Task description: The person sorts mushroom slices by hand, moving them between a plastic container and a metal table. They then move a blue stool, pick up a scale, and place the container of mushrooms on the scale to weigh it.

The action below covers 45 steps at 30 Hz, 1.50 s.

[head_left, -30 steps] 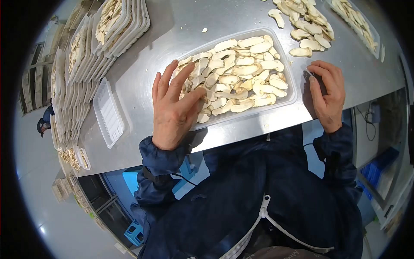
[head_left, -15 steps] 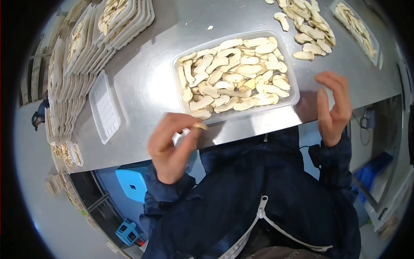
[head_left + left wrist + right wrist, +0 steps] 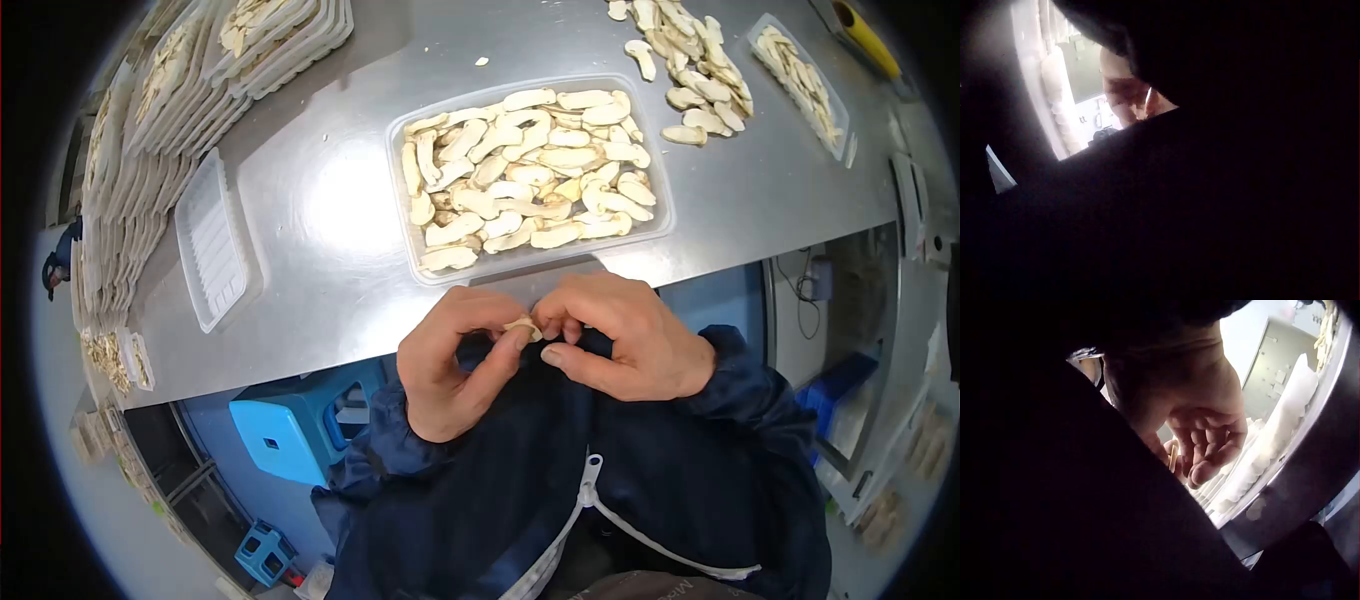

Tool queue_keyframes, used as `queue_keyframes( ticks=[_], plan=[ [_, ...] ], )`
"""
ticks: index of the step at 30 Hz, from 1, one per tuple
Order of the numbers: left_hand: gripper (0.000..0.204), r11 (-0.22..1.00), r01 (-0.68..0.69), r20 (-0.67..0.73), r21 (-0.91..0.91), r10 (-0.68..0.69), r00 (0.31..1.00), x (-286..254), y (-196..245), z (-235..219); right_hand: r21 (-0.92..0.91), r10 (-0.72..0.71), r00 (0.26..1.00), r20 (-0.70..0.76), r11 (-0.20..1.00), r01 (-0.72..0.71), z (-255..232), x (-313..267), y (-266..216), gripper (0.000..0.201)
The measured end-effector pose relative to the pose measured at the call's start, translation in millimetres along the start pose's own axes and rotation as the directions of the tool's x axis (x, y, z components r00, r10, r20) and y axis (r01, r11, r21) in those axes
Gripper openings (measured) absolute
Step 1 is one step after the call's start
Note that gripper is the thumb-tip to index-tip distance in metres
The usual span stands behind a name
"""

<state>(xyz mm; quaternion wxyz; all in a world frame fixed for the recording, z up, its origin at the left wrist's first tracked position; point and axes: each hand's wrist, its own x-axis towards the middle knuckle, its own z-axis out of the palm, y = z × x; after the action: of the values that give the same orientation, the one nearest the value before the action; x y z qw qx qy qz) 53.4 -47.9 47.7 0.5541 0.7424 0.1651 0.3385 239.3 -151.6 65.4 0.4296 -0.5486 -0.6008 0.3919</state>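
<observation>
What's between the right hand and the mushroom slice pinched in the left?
Nothing visible. In the head view, the right hand's fingertips are right by the slice in the left hand; can't tell if they touch it. The tray sits beyond both hands, not between them.

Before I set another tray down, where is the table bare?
Between the empty tray and the filled tray, and right of the filled tray, nearer than the loose slices. Crowded: the left end, with stacked trays, and just off the near edge, where the left hand and right hand are.
</observation>
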Motion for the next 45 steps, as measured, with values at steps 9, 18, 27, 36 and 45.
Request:
queue_keyframes(
  ticks=[9, 18, 27, 36, 45],
  plan=[
    [0.016, 0.998, 0.045, 0.020, -0.039, -0.044, 0.999, 14.6, 3.1, 8.6, -0.065, -0.042, 0.974, -0.221, 0.998, 0.028, -3.7, -0.4, 8.1, 0.007],
    [0.030, 0.571, -0.200, 0.160, 0.796, 0.120, 0.980, 59.1, -9.7, 2.8, -0.337, -0.059, 0.815, -0.577, 0.926, -0.171, -65.9, -19.1, 24.5, 0.006],
    [0.033, 0.526, -0.245, 0.234, 0.814, 0.089, 0.968, 64.4, -20.6, 10.2, -0.350, -0.054, 0.822, -0.566, 0.919, -0.180, -68.5, -22.3, 28.7, 0.006],
    [0.032, 0.569, -0.233, 0.192, 0.789, 0.131, 0.973, 58.7, -19.5, 4.7, -0.407, -0.064, 0.833, -0.549, 0.891, -0.200, -70.7, -16.4, 26.8, 0.005],
    [0.032, 0.603, -0.053, -0.085, 0.796, 0.198, 0.977, 27.9, -21.6, -25.5, -0.606, -0.202, 0.925, -0.321, 0.795, -0.037, -48.0, 9.6, 12.6, 0.008]
  ],
)
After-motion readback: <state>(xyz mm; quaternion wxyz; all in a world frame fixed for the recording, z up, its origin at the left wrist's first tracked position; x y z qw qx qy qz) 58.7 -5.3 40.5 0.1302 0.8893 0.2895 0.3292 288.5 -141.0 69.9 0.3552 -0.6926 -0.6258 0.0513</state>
